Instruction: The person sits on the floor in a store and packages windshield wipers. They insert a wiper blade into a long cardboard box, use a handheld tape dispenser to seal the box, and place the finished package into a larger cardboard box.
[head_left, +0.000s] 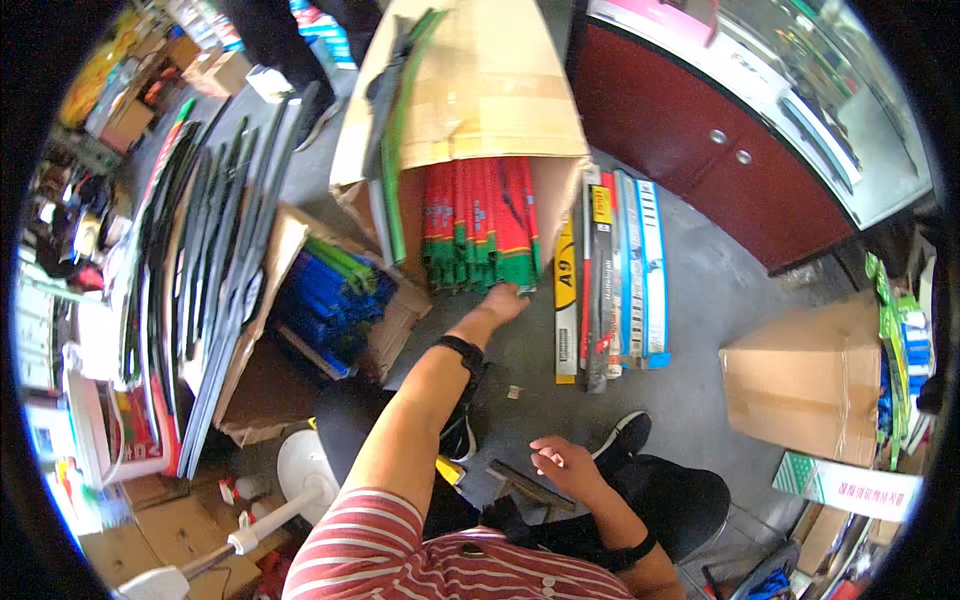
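Observation:
My left hand reaches forward to the green lower ends of several long, slim red-and-green packets. Its fingers are closed at the end of one packet near the right of the row; the fingertips are partly hidden. These packets stand packed side by side in the mouth of a tall cardboard box. My right hand hovers above my lap, its fingers loosely bent and apart, with nothing seen in it.
Right of the packets lie several long, narrow boxes. Left of them, a smaller carton holds blue packets, beside many dark wiper-like strips. A carton stands to the right, below a dark red cabinet. Another person's legs are at the far left.

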